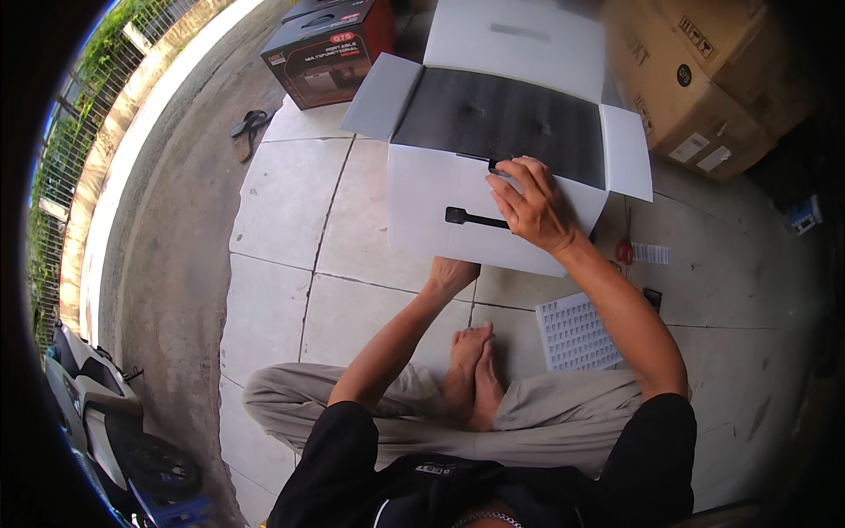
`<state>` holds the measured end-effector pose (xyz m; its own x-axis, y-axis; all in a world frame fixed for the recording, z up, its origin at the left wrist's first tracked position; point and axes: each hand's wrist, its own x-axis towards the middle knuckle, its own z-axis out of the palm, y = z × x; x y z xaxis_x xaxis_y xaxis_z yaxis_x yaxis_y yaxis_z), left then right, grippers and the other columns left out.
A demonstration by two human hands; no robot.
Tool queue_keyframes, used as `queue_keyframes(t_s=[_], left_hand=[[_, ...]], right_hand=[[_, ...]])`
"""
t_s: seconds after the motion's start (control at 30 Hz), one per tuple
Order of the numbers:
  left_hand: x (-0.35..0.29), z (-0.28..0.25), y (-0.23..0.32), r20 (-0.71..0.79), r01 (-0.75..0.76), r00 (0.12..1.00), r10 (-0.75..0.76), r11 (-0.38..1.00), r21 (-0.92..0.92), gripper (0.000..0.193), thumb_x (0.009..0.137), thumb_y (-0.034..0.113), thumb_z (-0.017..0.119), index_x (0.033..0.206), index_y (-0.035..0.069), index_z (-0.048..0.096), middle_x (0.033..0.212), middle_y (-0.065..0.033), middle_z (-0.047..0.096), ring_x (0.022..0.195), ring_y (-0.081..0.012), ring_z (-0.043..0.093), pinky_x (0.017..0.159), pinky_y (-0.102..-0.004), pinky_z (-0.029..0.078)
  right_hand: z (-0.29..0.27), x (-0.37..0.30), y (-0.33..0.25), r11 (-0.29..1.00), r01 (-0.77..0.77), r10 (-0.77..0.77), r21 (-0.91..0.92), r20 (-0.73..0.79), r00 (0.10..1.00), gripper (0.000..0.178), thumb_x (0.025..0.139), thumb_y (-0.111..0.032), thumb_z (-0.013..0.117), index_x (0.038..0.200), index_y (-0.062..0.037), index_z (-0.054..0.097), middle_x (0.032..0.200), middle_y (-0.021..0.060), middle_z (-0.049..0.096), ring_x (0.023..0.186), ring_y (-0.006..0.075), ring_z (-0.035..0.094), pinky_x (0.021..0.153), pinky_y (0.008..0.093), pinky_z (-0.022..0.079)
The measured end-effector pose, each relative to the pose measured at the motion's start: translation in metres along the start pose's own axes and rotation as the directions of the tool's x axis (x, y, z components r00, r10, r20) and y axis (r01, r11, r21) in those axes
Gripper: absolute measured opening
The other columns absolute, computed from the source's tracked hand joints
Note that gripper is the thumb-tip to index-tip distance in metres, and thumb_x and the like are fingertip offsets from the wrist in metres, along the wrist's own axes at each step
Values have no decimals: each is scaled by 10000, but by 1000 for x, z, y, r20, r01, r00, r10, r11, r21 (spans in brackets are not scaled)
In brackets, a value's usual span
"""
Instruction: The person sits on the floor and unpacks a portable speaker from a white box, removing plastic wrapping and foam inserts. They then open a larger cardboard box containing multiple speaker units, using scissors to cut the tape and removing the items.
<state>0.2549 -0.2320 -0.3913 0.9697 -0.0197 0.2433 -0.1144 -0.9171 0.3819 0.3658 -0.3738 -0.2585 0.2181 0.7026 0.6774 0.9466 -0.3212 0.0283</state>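
White carton (431, 180): standing flaps-open on the tiled floor (273, 216), lying straight ahead, its long axis running left to right. Right hand (534, 204), nearer the opening: resting at the front rim, fingers bending close together beside a small black piece (493, 164); whether pinching it, cannot tell. Left hand (454, 273): reaching to the lower front edge, fingers hiding beneath, grip untellable. Dark panel (506, 114): filling the opening. Label sheet (572, 334): carrying printed rows, lying to the right; red-handled scissors (624, 253) lying beyond. Black-and-red box (321, 66): bearing product picture and lettering. Brown cartons (673, 97): showing dark symbols, white stickers (689, 147).
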Motion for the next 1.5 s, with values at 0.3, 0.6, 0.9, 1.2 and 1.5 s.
queue_keyframes(t_s=[0.3,0.6,0.9,1.2,1.5], left_hand=[[-27,-87,29,540,-239,742,398,909,-342,206,884,295,675,942,121,770,796,-94,734,782,-322,708,735,-457,557],[135,-194,26,-28,-483,871,490,866,131,217,831,262,703,969,96,726,952,-84,714,957,-289,676,792,-391,549],[164,-230,21,-295,-354,796,529,801,482,274,992,240,563,1158,24,537,967,-159,698,742,-305,719,567,-356,576],[-233,-364,-185,-512,277,848,134,712,645,390,958,-1,558,1334,93,518,1296,-136,636,1101,-292,677,865,-360,627],[-541,-113,-71,-295,846,525,-798,527,79,588,881,90,603,1425,-42,425,1469,-271,429,1405,-443,368,1179,-490,306]], right_hand=[[29,-5,13,947,93,-141,-308,-137,980,312,827,-92,665,1128,-164,634,1110,42,547,1097,238,523,969,391,473],[-37,-8,-7,958,-285,288,43,-141,947,223,827,-124,724,1035,-60,678,1108,93,575,1022,295,566,904,390,474],[-113,-19,24,872,-471,489,131,-218,845,173,891,-89,670,1041,-4,672,1013,102,649,932,262,634,826,369,504],[-66,13,83,806,-587,544,82,287,788,305,951,-178,649,1206,-10,640,1079,104,660,984,216,643,884,351,501],[20,26,115,846,-533,516,-33,307,800,349,927,-200,678,1226,-22,646,1098,129,649,990,243,633,885,371,502]])
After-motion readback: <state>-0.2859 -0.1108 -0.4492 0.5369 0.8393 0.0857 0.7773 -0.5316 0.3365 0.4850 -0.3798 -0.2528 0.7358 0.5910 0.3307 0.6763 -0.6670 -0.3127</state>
